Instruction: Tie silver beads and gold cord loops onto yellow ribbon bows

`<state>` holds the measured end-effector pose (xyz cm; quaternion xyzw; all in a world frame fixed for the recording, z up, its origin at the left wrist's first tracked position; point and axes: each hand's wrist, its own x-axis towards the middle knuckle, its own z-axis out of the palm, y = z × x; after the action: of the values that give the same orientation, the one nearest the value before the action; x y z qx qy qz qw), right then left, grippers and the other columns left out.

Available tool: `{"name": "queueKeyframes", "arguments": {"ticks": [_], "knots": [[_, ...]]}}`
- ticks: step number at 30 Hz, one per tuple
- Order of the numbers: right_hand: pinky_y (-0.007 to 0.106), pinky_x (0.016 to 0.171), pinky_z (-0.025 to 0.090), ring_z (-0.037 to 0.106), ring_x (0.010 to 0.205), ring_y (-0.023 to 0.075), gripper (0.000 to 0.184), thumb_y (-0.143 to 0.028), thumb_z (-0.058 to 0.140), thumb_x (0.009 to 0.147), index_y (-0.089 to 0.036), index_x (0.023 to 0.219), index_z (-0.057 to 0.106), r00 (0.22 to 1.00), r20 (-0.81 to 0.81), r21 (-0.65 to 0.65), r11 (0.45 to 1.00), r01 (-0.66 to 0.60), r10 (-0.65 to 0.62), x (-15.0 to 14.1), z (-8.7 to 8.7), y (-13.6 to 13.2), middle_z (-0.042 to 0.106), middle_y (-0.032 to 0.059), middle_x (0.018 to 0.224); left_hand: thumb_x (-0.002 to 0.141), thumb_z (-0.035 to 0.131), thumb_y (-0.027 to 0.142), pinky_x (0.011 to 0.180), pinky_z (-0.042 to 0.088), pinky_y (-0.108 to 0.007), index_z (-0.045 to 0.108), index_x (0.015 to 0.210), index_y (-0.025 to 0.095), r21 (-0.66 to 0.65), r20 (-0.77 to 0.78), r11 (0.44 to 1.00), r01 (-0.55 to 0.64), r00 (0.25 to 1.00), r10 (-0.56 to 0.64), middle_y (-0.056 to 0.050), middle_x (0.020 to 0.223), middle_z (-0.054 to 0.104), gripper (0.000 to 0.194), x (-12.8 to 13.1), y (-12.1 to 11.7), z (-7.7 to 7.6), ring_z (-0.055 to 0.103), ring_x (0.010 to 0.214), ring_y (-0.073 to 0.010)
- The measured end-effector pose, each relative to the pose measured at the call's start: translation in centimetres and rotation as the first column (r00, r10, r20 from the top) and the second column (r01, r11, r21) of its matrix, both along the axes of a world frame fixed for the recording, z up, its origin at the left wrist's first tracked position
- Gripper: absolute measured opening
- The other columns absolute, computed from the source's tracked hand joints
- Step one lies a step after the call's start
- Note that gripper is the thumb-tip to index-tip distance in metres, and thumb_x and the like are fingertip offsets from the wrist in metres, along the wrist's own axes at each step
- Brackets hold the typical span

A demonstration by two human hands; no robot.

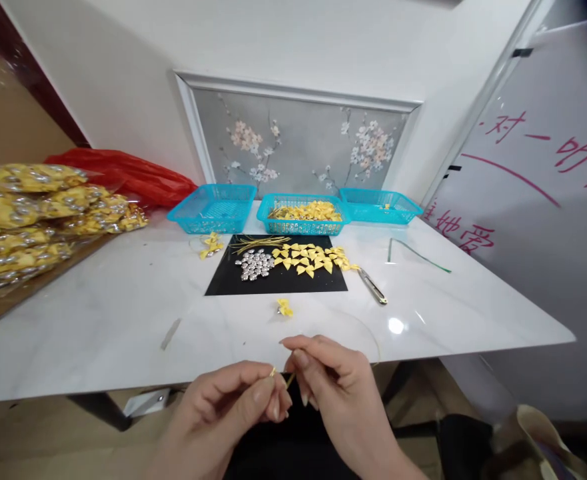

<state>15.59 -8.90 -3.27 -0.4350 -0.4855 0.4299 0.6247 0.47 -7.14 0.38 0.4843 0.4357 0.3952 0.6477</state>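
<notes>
Near the table's front edge, my left hand pinches a thin yellow cord between thumb and forefinger. My right hand, fingers closed, grips the same cord just to the right. A short yellow tip pokes up above my left thumb. Most of what lies inside the fingers is hidden. Beyond my hands sits a small yellow bow with a silver piece. On a black mat lie shiny silver beads or bells, several yellow ribbon pieces and gold cords.
Blue baskets line the wall; the middle one holds yellow pieces. A utility knife lies right of the mat, a green strip farther right. Bagged yellow-and-silver pieces are stacked at left beside a red plastic bag.
</notes>
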Motion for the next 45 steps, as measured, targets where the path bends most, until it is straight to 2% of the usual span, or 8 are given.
{"name": "queueKeyframes", "arguments": {"ticks": [3,7,12,16,21,27,42,45], "knots": [[0.025,0.063,0.056,0.066,0.071,0.0141,0.035,-0.010,0.047,0.097,-0.020,0.119,0.073,0.928,0.325,0.318,0.945,0.074,-0.182,0.7,-0.4,-0.6,0.071,0.0066,0.087,0.076,0.082,0.036,0.066,0.050,-0.024,0.079,0.065,0.020,-0.036,-0.034,0.999,0.023,0.999,-0.024,-0.003,0.068,0.069,0.020,0.1,0.2,0.0,0.057,0.068,-0.0175],[0.029,0.065,0.059,0.067,0.076,0.0167,0.045,0.004,0.047,0.094,-0.018,0.129,0.066,0.771,0.484,0.588,0.806,0.064,-0.414,1.1,-0.3,-0.9,0.074,0.0098,0.094,0.073,0.086,0.035,0.055,0.047,-0.019,0.082,0.071,0.020,-0.085,-0.010,0.996,0.028,1.000,-0.029,-0.002,0.065,0.069,0.015,-0.1,0.4,-0.4,0.055,0.061,-0.0135],[0.031,0.057,0.057,0.061,0.068,0.0176,0.042,0.005,0.055,0.092,-0.016,0.126,0.065,0.665,0.530,0.678,0.734,0.040,-0.526,1.1,0.3,-1.0,0.075,0.0086,0.089,0.075,0.086,0.031,0.052,0.049,-0.018,0.081,0.087,0.023,-0.064,-0.008,0.995,0.077,0.997,-0.078,0.000,0.063,0.069,0.016,-0.8,0.7,-0.7,0.058,0.058,-0.0128],[0.032,0.060,0.060,0.066,0.072,0.0194,0.036,0.005,0.056,0.091,-0.012,0.121,0.068,0.637,0.537,0.699,0.715,0.031,-0.553,0.8,0.3,-1.0,0.077,0.0103,0.090,0.075,0.084,0.027,0.050,0.050,-0.018,0.076,0.081,0.022,0.030,-0.070,0.990,0.140,0.988,-0.138,0.001,0.061,0.067,0.011,-1.1,0.8,-0.5,0.057,0.054,-0.0118],[0.032,0.052,0.057,0.067,0.070,0.0201,0.024,0.000,0.058,0.092,-0.005,0.113,0.070,0.594,0.481,0.789,0.614,0.027,-0.645,0.5,-0.2,-0.8,0.077,0.0144,0.088,0.075,0.081,0.024,0.049,0.050,-0.017,0.071,0.077,0.020,0.027,-0.113,0.979,0.202,0.974,-0.198,0.003,0.062,0.066,0.011,-1.1,0.9,-0.3,0.056,0.054,-0.0105],[0.034,0.051,0.055,0.066,0.072,0.0211,0.028,0.003,0.060,0.091,0.001,0.118,0.068,0.568,0.562,0.757,0.651,-0.058,-0.602,0.8,-0.9,-0.9,0.075,0.0163,0.093,0.077,0.078,0.020,0.049,0.050,-0.016,0.069,0.077,0.021,0.039,-0.095,0.981,0.188,0.978,-0.184,0.006,0.058,0.065,0.010,-1.5,0.8,-0.9,0.056,0.052,-0.0096],[0.034,0.049,0.053,0.061,0.069,0.0200,0.025,-0.001,0.068,0.088,0.001,0.113,0.070,0.517,0.569,0.776,0.626,-0.079,-0.639,0.7,-1.0,-1.2,0.076,0.0160,0.089,0.072,0.084,0.024,0.049,0.050,-0.017,0.075,0.071,0.021,0.040,-0.123,0.984,0.174,0.978,-0.168,0.004,0.058,0.068,0.010,-1.3,1.2,-0.4,0.056,0.051,-0.0095],[0.032,0.055,0.055,0.061,0.072,0.0189,0.030,0.002,0.062,0.090,-0.003,0.119,0.068,0.611,0.575,0.729,0.679,-0.081,-0.545,0.9,-0.6,-1.3,0.076,0.0140,0.094,0.075,0.085,0.026,0.053,0.049,-0.016,0.075,0.074,0.022,-0.011,-0.061,0.978,0.209,0.976,-0.209,0.004,0.062,0.068,0.010,-1.8,1.3,-0.8,0.057,0.056,-0.0095]]}}
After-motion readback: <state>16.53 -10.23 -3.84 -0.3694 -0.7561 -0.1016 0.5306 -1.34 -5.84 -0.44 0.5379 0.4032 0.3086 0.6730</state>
